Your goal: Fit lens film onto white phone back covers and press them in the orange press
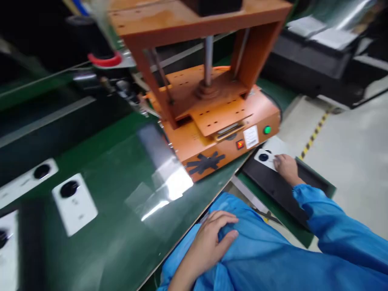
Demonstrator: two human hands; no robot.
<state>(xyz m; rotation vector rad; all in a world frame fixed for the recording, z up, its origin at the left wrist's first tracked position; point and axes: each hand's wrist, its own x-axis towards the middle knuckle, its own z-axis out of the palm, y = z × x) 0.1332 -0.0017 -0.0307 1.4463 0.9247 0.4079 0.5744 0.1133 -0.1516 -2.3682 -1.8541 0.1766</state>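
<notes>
My right hand (285, 168) reaches to the right side, its fingers closed on the edge of a white phone back cover (269, 163) with a round black camera ring. That cover is over a black tray (313, 178), on a green board to the right of the bench. Fingers apart, my left hand (214, 236) lies on the blue gown over my lap and holds nothing. Another white phone back cover (75, 210) rests alone on the green bench mat (118, 242), to the left. At the far left edge are more white covers (27, 182).
An orange press machine (224, 117) with a lit red switch and a green button stands on the bench ahead. Clear film pieces (163, 192) lie before it. A black-handled tool (93, 44) is at its left, blurred. Dark bins (309, 52) stand at the back right.
</notes>
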